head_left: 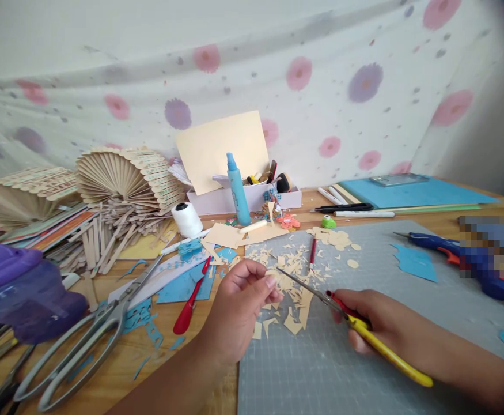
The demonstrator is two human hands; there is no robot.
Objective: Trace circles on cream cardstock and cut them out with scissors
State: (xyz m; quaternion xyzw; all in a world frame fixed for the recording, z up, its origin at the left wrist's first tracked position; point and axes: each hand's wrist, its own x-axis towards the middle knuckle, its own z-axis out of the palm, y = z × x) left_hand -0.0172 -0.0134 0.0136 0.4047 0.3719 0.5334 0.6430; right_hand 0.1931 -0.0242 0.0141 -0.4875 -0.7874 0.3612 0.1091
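My left hand is closed in a pinch over the left edge of the grey cutting mat. A small cream paper piece peeks out at its fingertips, mostly hidden by them. My right hand grips scissors with yellow and red handles. Their narrow blades point left, with the tips close to my left fingertips; they look nearly closed. Cream paper scraps lie scattered under and around the blades. Behind them sit a pile of cream paper discs and a dark red pen-like tool.
Large grey scissors, a red spatula-like tool and a purple container lie left. A blue glue gun rests right. Behind stand a blue bottle, a thread spool, a white box and wooden-stick fans.
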